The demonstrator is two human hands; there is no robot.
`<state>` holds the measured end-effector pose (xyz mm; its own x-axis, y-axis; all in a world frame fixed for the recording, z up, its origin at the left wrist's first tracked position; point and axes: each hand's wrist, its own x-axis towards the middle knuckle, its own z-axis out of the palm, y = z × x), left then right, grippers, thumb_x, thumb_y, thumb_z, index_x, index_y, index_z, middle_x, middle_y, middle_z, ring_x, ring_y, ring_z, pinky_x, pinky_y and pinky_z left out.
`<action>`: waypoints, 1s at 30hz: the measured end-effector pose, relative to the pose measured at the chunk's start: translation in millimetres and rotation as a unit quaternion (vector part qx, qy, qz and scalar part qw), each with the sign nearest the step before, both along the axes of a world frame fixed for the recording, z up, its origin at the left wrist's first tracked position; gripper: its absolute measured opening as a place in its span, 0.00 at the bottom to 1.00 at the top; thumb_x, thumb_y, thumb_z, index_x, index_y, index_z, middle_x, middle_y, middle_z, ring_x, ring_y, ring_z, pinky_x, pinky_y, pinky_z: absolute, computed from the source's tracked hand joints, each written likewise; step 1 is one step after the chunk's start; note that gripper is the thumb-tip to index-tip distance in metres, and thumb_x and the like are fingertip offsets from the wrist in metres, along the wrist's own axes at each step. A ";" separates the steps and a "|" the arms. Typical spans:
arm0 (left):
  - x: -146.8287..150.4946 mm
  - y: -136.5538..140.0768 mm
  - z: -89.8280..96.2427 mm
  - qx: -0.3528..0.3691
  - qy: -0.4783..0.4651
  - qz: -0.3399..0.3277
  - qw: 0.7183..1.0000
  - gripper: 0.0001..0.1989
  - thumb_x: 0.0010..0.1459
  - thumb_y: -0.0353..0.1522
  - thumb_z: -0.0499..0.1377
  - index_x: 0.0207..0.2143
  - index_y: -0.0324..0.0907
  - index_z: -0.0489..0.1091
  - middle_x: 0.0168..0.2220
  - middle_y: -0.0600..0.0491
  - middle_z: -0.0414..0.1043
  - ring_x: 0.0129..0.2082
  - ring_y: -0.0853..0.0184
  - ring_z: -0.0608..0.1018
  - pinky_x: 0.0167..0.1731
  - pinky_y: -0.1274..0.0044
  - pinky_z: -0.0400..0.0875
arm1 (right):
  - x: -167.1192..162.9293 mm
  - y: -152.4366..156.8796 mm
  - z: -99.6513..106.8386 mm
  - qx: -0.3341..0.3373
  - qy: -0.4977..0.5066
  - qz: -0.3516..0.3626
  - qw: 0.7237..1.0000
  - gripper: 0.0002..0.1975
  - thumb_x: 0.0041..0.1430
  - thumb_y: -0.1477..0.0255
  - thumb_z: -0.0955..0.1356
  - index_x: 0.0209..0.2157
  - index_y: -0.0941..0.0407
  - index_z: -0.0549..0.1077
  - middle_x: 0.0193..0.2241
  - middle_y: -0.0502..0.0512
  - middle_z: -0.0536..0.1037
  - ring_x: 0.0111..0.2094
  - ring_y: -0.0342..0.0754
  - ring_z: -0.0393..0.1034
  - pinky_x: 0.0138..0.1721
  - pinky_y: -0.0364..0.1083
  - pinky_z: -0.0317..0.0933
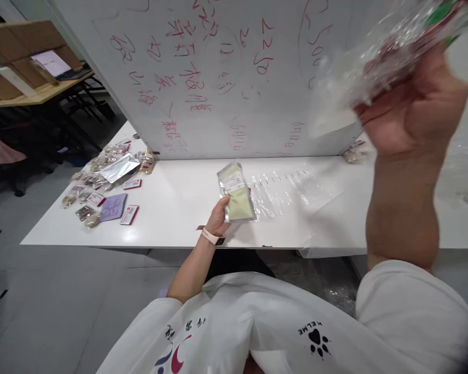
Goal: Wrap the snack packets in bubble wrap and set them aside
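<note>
My left hand (218, 218), with a pale watch band at the wrist, grips a yellow-green foil pouch (239, 200) with a white label, holding it just over the white table (183, 208). High at the right, my right hand (417, 114) is raised and closed around a crinkled clear plastic bag (390, 57). Red and green show inside that bag; its contents are too blurred to name. Beside the pouch, a strip of clear plastic packaging (276, 195) lies on the table and spreads to the right.
At the left lie several small clear packets (97, 166), a silver pouch (120, 167), a purple note (114, 206) and red-and-white boxes (129, 214). A whiteboard (218, 119) with red writing stands along the table's back. Clear film (315, 228) hangs over the front edge.
</note>
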<state>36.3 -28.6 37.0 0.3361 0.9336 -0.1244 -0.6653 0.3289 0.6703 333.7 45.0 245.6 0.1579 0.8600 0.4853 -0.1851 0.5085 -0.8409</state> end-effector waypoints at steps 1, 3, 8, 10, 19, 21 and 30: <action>-13.0 -5.5 7.6 0.029 -0.023 0.011 0.999 0.26 0.56 0.41 0.61 0.57 0.42 0.69 0.63 0.46 0.65 0.66 0.54 0.63 0.63 0.60 0.62 | -18.3 -9.0 -11.2 -0.008 0.062 0.043 0.997 0.13 0.69 0.67 0.61 0.39 0.48 0.77 0.51 0.48 0.77 0.57 0.48 0.67 0.51 0.50 0.65; -40.2 -16.7 16.8 0.065 -0.045 0.036 0.996 0.26 0.57 0.40 0.61 0.58 0.46 0.68 0.67 0.49 0.59 0.69 0.53 0.57 0.63 0.55 0.60 | -53.2 -26.2 -38.4 -0.054 0.159 0.108 0.980 0.15 0.68 0.71 0.61 0.32 0.47 0.76 0.39 0.45 0.81 0.47 0.46 0.73 0.49 0.49 0.68; -84.4 -54.8 0.0 0.000 -0.041 0.056 0.998 0.21 0.59 0.42 0.59 0.54 0.49 0.71 0.69 0.51 0.55 0.71 0.49 0.50 0.61 0.46 0.58 | -119.0 -63.8 -111.5 -0.159 0.271 0.196 0.929 0.07 0.60 0.72 0.67 0.30 0.46 0.73 0.23 0.44 0.73 0.27 0.43 0.70 0.48 0.50 0.71; -83.2 -73.3 -10.8 -0.028 -0.042 0.032 0.998 0.22 0.59 0.43 0.59 0.54 0.47 0.71 0.70 0.51 0.53 0.71 0.49 0.50 0.62 0.47 0.58 | -136.3 -67.1 -131.6 -0.156 0.281 0.221 0.921 0.04 0.59 0.70 0.69 0.31 0.46 0.73 0.23 0.43 0.72 0.27 0.42 0.70 0.48 0.49 0.71; -55.1 -72.0 -6.4 -0.058 0.107 0.094 0.988 0.23 0.45 0.42 0.69 0.39 0.33 0.78 0.39 0.42 0.81 0.50 0.47 0.79 0.50 0.63 0.74 | -165.2 -10.8 -142.4 -0.181 0.252 0.200 0.929 0.10 0.66 0.64 0.62 0.41 0.46 0.75 0.40 0.49 0.79 0.45 0.45 0.73 0.49 0.49 0.70; -65.5 -64.3 -3.2 -0.033 0.140 0.174 0.974 0.23 0.46 0.44 0.68 0.39 0.35 0.78 0.35 0.45 0.81 0.46 0.51 0.80 0.46 0.66 0.75 | -153.1 -8.4 -149.2 -0.214 0.190 0.179 0.941 0.16 0.67 0.56 0.59 0.47 0.46 0.73 0.47 0.52 0.77 0.51 0.48 0.71 0.50 0.50 0.70; -85.5 -71.1 -6.4 0.120 0.375 0.171 0.903 0.17 0.57 0.45 0.62 0.31 0.39 0.77 0.30 0.51 0.77 0.36 0.62 0.78 0.38 0.75 0.72 | -145.0 -43.0 -203.6 -0.400 0.014 0.172 0.900 0.44 0.54 0.42 0.67 0.66 0.46 0.54 0.59 0.65 0.68 0.54 0.58 0.71 0.44 0.55 0.73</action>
